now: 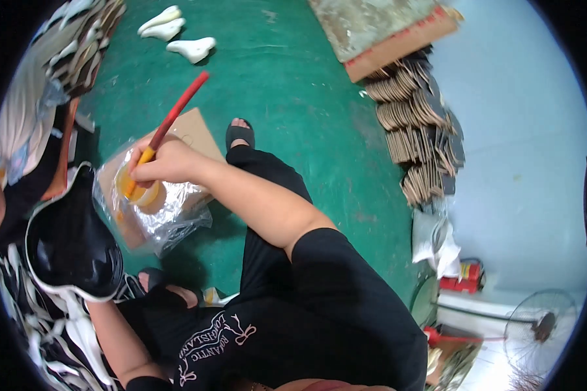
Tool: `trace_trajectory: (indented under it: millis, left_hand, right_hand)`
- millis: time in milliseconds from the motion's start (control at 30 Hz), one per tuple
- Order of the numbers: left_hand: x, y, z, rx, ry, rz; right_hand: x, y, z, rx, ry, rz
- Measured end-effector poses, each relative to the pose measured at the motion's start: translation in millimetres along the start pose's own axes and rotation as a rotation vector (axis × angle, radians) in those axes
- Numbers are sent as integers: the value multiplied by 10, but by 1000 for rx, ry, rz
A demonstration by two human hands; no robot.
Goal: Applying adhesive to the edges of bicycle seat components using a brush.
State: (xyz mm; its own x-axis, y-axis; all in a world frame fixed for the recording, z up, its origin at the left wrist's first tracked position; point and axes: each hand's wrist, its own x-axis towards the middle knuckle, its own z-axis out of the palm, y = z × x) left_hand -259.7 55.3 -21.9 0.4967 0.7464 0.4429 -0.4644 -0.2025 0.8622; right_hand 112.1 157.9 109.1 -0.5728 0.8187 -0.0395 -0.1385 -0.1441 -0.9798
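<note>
The hidden left hand, its grip unclear, probably props the black shell [72, 238] from beneath. Rightward, a yellowish cup [149, 197] sits on plastic-covered cardboard [199, 133], likely against drips; the right hand [160, 163] grasps a red-handled brush [182, 101] angled inside.

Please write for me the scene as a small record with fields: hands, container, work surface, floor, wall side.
Right hand: grips a red-handled brush-like tool, lower end in the container
Left hand: hidden behind a black, white-rimmed saddle-shaped piece; left forearm visible below
Container: round yellowish cup
Work surface: cardboard, partly covered by clear plastic
Floor: green, three white saddle-shaped pieces ahead
Wall side: stacked curved panels, fire extinguisher, fan
</note>
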Motion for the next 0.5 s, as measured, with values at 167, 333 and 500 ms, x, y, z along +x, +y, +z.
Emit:
trace_trajectory:
  millis: [167,333,500]
  left_hand:
    - [-195,39,-254,206,131,21]
    - [399,-150,51,712,625,-44]
    - [493,-219,184,982,942,-68]
  right_hand:
    - [131,87,-151,-136,345,-285]
    - [-218,-155,-360,-209,354,-117]
    - [-34,131,-251,-492,268,-102]
